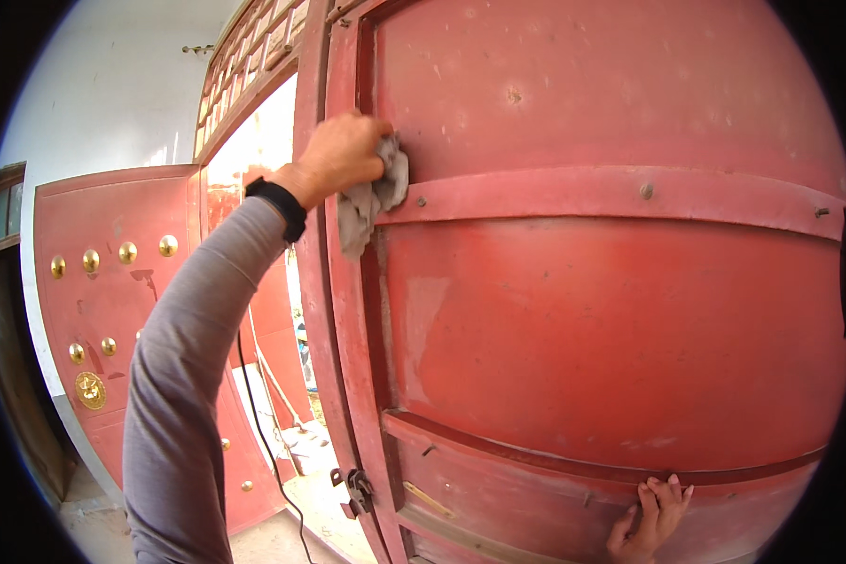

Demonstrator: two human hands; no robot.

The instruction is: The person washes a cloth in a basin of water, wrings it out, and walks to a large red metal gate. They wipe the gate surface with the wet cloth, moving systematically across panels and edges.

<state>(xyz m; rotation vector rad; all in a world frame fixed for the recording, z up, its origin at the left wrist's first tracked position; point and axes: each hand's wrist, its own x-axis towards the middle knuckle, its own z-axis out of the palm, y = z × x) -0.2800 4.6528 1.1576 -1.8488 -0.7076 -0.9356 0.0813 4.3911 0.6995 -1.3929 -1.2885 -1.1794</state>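
Note:
My left hand (349, 151), with a black band on its wrist, grips a crumpled grey cloth (393, 173). The cloth touches the left upright of a red door leaf (507, 338), where a horizontal rail (536, 190) joins it. Part of the cloth hangs down over the upright. Low on the right, my right hand (652, 518) rests its fingertips against a lower rail (536, 458) and holds nothing. The panel between the rails is a brighter red than the dusty panel above, with a paler patch near its left edge.
Bolt ends (646, 191) stick out of the rails. A metal latch (356, 491) sits on the door's left edge. Left of the doorway stands another red leaf (123, 296) with brass studs. A black cable (261, 416) hangs beside my left arm. A long-handled tool (278, 388) leans beyond.

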